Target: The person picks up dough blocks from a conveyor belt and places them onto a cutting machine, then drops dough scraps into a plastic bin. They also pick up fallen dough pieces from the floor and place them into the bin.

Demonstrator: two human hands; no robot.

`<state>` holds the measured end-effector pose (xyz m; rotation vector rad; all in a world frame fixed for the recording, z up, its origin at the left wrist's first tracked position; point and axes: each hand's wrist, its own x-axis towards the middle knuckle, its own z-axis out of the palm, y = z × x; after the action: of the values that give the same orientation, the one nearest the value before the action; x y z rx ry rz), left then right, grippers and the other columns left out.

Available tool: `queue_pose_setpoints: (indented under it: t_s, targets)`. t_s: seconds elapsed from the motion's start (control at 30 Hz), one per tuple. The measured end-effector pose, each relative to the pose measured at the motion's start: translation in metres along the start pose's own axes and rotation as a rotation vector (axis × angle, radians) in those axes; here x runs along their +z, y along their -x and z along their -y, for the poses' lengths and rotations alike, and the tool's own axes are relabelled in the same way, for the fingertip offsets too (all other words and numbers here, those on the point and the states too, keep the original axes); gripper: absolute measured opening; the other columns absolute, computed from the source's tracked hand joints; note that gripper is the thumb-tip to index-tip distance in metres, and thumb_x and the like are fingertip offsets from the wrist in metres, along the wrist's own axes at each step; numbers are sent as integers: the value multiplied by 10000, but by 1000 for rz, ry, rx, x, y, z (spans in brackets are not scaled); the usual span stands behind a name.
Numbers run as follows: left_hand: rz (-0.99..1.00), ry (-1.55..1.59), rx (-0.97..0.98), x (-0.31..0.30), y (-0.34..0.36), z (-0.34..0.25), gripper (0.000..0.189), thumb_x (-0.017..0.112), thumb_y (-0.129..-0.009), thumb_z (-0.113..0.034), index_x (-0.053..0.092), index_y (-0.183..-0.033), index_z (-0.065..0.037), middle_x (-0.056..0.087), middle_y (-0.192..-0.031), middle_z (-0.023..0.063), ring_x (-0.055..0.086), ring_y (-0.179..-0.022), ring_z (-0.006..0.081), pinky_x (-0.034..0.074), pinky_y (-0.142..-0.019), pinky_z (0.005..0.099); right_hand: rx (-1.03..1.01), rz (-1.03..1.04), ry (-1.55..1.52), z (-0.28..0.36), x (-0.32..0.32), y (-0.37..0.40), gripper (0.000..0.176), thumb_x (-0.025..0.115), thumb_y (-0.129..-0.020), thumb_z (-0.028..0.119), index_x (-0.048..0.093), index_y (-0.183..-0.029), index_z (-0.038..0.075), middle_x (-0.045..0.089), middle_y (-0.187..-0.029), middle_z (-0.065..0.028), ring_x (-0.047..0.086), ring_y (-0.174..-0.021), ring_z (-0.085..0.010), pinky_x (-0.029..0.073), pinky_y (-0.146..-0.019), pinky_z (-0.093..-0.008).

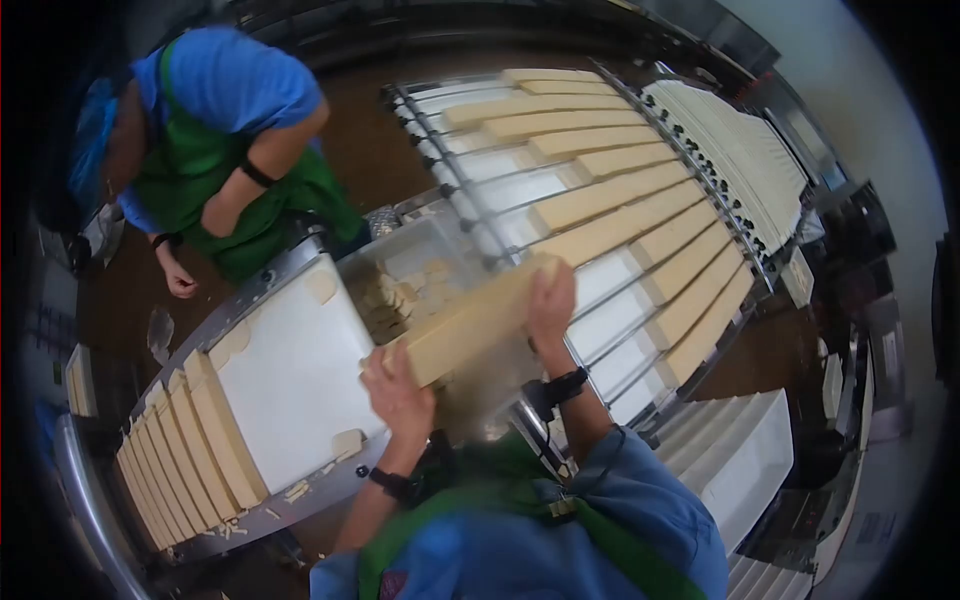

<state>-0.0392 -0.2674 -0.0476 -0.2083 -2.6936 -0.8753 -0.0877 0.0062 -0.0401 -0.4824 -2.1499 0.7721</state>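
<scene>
A long pale-yellow block of cheese (pixel 468 322) is held between my two hands, tilted up toward the right. My left hand (pixel 400 388) grips its lower left end. Its other end is in the grasp of my right hand (pixel 551 306). Beneath the block stands a grey bin (pixel 418 243) with cheese scraps (pixel 393 297), partly hidden by the block. To the left, several similar cheese blocks (pixel 222 428) stand side by side on a white-topped conveyor (pixel 295 375).
A slatted conveyor (pixel 600 285) with rows of cheese blocks (pixel 600 215) lies ahead and right. Across the white conveyor stands a co-worker (pixel 225 150) in a green apron. Stacked white trays (pixel 735 465) are at lower right. Crumbs (pixel 298 492) lie along the near edge.
</scene>
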Motion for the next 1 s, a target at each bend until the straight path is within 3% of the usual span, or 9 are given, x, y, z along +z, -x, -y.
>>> queue_pose_setpoints:
  t_s: [0.17,0.27,0.37,0.5,0.6,0.7,0.77,0.9,1.0]
  targets:
    - [233,66,176,44,-21,-123,798,846,-755,-136,534,-1489,-155,468,-1415,193,488,-1198,450,492,-969,532,116,-169,202,-142,-65,-70,436,562,-1048,282,593,-1350,-31,659,-1266,-265,608,-1181,-464,484,-1005,-525]
    - [394,134,207,66,-34,-166,814,873,-795,-273,508,-1511,-145,464,-1412,206,533,-1114,457,513,-930,529,170,162,354,-218,-75,-100,474,568,-1037,355,612,-1334,-12,663,-1302,-264,635,-1197,-447,478,-1028,-549]
    - [520,141,158,81,-59,-192,732,755,-860,-291,487,-1519,-118,482,-1308,211,544,-1139,479,544,-862,577,349,533,700,-209,-80,-132,517,618,-1005,379,612,-1338,-16,659,-1304,-280,611,-1242,-455,434,-1055,-602]
    - [502,311,134,138,-73,-196,659,740,-919,-256,482,-1508,-110,488,-1310,199,612,-1144,419,530,-913,545,295,381,882,-218,-77,-131,577,665,-974,390,591,-1357,-36,619,-1353,-299,531,-1339,-465,368,-1103,-636]
    - [435,364,54,154,-72,-208,616,745,-933,-223,506,-1489,-115,507,-1350,191,622,-1154,400,509,-966,518,69,192,818,-201,-80,-107,619,666,-980,398,565,-1384,-61,555,-1401,-328,432,-1417,-474,291,-1167,-649]
    - [392,438,-36,155,-70,-204,592,717,-917,-144,520,-1475,-120,550,-1305,177,620,-1160,395,507,-987,496,-16,296,577,-170,-70,-66,657,655,-989,379,508,-1475,-38,444,-1519,-330,350,-1479,-483,213,-1207,-683]
    - [386,505,-109,152,-68,-193,588,698,-904,-97,531,-1467,-126,574,-1274,171,618,-1164,396,508,-992,486,-19,541,74,-137,-70,-37,710,647,-991,353,428,-1572,9,357,-1603,-317,276,-1527,-494,141,-1234,-693]
    - [360,564,-71,158,-66,-176,600,629,-842,-4,573,-1427,-124,610,-1225,172,621,-1162,387,514,-990,464,-169,587,285,-101,-68,-9,746,642,-998,308,341,-1645,91,334,-1627,-289,261,-1551,-481,142,-1224,-723]
    - [371,721,-71,149,-65,-157,539,581,-851,36,605,-1375,-90,604,-1266,208,608,-1193,416,515,-1011,471,-236,496,324,-88,-68,-11,713,684,-926,203,450,-1599,174,379,-1614,-247,269,-1555,-446,122,-1192,-785]
